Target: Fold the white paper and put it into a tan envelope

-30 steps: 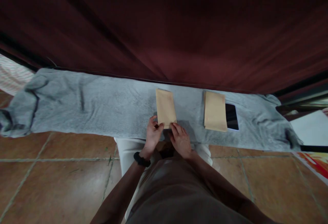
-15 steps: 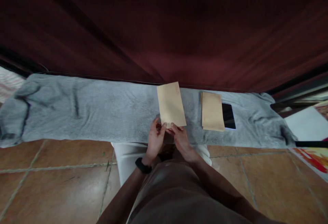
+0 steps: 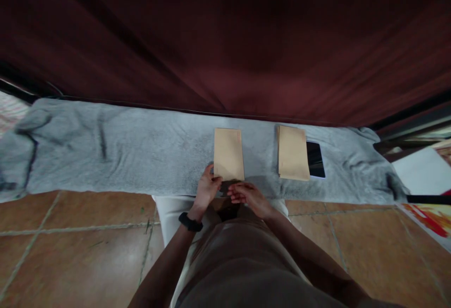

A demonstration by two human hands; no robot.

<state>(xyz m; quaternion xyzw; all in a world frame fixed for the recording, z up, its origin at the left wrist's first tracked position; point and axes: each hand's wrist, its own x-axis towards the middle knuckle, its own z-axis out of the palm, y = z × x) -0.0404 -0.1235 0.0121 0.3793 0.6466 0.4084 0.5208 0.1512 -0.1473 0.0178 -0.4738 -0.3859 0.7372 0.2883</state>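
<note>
A tan paper envelope [image 3: 228, 155] with small red print at its upper right corner is in front of me, over the grey cloth. My left hand [image 3: 208, 187] pinches its lower left corner, thumb on top and the other fingers partly hidden beneath. Just below the lower right edge is my right hand [image 3: 249, 195], off the paper, its fingers loosely bent and slightly apart with nothing visible in them. A dark patch between the hands, under the envelope's near edge, is too dim to make out.
To the right lies a stack of similar envelopes [image 3: 293, 153], partly over a dark-screened phone or tablet [image 3: 316, 159]. The grey cloth [image 3: 151, 153] covers a long narrow surface against a dark red curtain [image 3: 225, 45]. A white sheet [image 3: 423, 171] is at far right.
The envelope has come down toward me, shifted slightly left and straightened from its tilt. My right hand has let go of its near edge; my left hand still holds it.
</note>
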